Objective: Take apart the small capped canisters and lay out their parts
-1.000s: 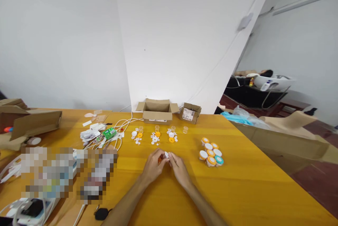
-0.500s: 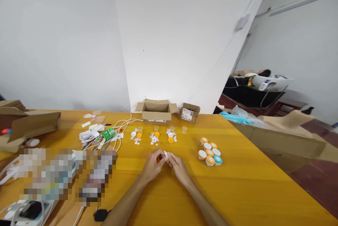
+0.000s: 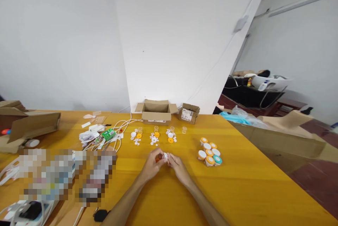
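Over the middle of the wooden table (image 3: 169,190), my left hand (image 3: 152,165) and my right hand (image 3: 178,166) meet at the fingertips. Between them they grip a small white plastic piece (image 3: 166,155), with fingers closed on it from both sides. Something orange shows within the curl of my left fingers, mostly hidden. Beyond my hands lie sets of small white parts with white and orange round lids (image 3: 170,140). Behind each set stands a clear little cup (image 3: 156,128). One more clear cup (image 3: 184,130) stands to the right.
Several capped jars (image 3: 210,152) with orange, white and teal lids cluster at right. An open cardboard box (image 3: 156,111) and a smaller box (image 3: 189,114) stand against the wall. Cables, bags and a green packet (image 3: 108,134) crowd the left, near a power strip (image 3: 47,205).
The white piece has turned slightly between my fingertips. Both hands stay in nearly the same place.
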`<state>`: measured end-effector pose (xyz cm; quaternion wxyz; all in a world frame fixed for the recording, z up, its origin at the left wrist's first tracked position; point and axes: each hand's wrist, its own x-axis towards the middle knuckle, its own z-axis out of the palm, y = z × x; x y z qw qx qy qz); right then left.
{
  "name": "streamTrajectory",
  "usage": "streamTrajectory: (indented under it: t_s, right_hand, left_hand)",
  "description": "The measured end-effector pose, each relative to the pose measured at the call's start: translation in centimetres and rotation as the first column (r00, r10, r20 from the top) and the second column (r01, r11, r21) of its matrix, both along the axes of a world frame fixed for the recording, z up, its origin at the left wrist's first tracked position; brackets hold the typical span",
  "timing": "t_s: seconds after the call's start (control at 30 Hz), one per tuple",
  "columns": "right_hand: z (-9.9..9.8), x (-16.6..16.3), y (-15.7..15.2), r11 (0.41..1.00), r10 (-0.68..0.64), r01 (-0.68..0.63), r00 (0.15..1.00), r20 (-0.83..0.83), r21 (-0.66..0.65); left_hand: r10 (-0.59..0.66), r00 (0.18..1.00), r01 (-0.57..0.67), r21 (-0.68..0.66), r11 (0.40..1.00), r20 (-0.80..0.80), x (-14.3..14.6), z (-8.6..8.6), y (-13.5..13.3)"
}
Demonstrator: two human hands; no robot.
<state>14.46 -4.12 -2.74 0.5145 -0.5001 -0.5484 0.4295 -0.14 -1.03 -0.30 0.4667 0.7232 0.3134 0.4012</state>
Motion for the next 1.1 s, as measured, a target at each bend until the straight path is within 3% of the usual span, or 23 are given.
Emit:
streamTrajectory:
  t_s: [0.23,0.47,0.8,1.1]
  right_hand:
    - [0.7,-0.1,0.1,0.997,0.064,-0.068,0.990,-0.123,-0.029]
    - [1.1,0.1,-0.1,0.996,0.084,-0.087,0.993,-0.088,-0.033]
    - [1.1,-0.2,-0.2,1.000,0.022,-0.022,0.999,0.025,-0.002]
    - [0.4,-0.2,-0.4,0.999,-0.029,0.030,0.999,-0.020,0.022]
  left_hand:
    - [-0.053,0.995,0.061,-0.099,0.993,0.079,0.1,-0.1,0.2]
    - [-0.047,0.995,0.058,-0.121,0.991,0.093,0.1,0.2,0.1]
    - [-0.019,0.999,0.020,-0.029,0.999,0.026,0.2,0.1,-0.2]
    - [0.194,0.964,-0.153,0.216,0.964,-0.182,0.2,0.1,-0.5]
